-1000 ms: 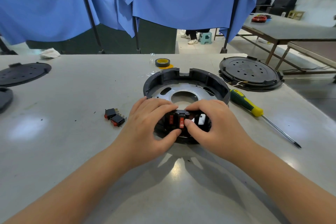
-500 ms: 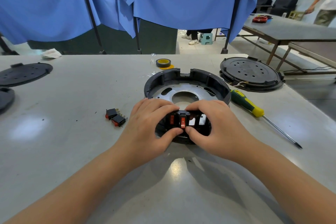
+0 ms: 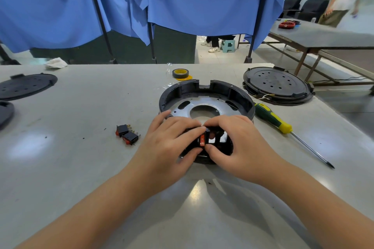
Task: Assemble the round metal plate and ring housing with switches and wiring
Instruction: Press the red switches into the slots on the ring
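Both hands, left [image 3: 172, 143] and right [image 3: 238, 141], pinch the red switch [image 3: 202, 140] at the housing [image 3: 206, 95] wall between them; uneven pressure could jam it crooked.

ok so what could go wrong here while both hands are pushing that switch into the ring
1. Both hands, left hand and right hand, crowd the red switch at the near wall of the ring housing. It could go in crooked, or a fingertip could get pinched.
2. Pressing on the near edge alone might tip or slide the housing.
3. The screwdriver lies close to the right of the ring. A slip could knock it toward the table edge.
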`<state>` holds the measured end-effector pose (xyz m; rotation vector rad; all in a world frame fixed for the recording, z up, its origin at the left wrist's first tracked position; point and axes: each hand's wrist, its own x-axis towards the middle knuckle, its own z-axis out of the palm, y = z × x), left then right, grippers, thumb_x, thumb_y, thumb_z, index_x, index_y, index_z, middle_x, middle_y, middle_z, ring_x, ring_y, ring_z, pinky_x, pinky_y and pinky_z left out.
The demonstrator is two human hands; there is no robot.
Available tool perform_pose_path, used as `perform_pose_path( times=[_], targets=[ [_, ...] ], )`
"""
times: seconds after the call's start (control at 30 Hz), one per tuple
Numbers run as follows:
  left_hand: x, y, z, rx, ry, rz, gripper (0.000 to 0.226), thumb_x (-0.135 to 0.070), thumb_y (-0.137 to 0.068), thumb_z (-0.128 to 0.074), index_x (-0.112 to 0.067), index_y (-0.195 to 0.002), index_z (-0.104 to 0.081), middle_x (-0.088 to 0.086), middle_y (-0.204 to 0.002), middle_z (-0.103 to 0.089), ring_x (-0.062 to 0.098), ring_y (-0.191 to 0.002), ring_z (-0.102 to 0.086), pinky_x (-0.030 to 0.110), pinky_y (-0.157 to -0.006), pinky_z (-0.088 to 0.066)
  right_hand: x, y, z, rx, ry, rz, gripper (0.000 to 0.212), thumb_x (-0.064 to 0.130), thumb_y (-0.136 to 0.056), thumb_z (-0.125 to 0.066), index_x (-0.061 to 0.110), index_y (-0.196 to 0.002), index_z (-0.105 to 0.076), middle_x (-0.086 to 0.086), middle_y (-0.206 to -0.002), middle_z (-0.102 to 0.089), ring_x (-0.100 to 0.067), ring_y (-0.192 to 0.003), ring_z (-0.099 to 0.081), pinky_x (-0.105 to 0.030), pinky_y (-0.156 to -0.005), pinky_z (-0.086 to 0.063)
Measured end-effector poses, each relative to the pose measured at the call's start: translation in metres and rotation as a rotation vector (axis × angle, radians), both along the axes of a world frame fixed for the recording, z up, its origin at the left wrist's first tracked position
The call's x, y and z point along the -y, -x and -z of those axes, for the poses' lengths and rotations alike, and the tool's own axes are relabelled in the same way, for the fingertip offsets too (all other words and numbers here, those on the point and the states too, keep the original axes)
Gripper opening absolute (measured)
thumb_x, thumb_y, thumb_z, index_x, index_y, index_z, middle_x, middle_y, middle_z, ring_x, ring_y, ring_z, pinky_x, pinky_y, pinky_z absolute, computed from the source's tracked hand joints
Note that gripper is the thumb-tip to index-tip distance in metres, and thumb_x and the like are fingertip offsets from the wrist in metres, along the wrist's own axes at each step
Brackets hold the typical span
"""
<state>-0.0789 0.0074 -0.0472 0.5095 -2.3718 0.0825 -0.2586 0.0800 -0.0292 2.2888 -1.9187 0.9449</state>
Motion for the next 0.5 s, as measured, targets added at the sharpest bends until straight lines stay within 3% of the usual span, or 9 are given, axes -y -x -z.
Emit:
perform_pose_path(
  times=[0.23, 0.4, 0.5],
  targets=[
    [-0.0017, 0.0016, 0.0004, -0.017, 0.032, 0.020, 0.028, -0.021, -0.083, -0.066, -0.012, -0.109, -0.071, -0.002, -0.112, -0.068, 0.016, -0.106, -0.062, 0.042, -0.106, -0.038, -0.0002, 0.0000, 0.0005, -0.012, 0.004, -0.002, 0.032, 0.033, -0.076, -0.061, 0.026, -0.107, -0.062, 0.018, -0.091, -0.062, -0.004, -0.086, -0.056, -0.020, -0.093, -0.033],
    [-0.0062, 0.0041, -0.0002, -0.152, -0.208, -0.018, 0.035, -0.021, -0.075, -0.073, -0.018, -0.110, -0.072, -0.006, -0.115, -0.065, 0.015, -0.109, -0.059, 0.041, -0.097, -0.043, 0.0006, 0.0002, 0.0023, -0.009, 0.020, 0.001, 0.032, 0.032, -0.076, -0.062, 0.027, -0.107, -0.062, 0.019, -0.093, -0.062, -0.003, -0.087, -0.055, -0.020, -0.092, -0.031],
    [-0.0068, 0.0043, -0.0010, -0.200, -0.332, -0.091, 0.049, -0.030, -0.070, -0.073, -0.021, -0.117, -0.066, -0.009, -0.123, -0.059, 0.012, -0.120, -0.050, 0.032, -0.106, -0.033, 0.0018, -0.0003, 0.0035, -0.006, 0.028, 0.013, 0.031, 0.034, -0.077, -0.061, 0.028, -0.107, -0.062, 0.019, -0.092, -0.062, -0.001, -0.084, -0.052, -0.018, -0.090, -0.029]
  ],
)
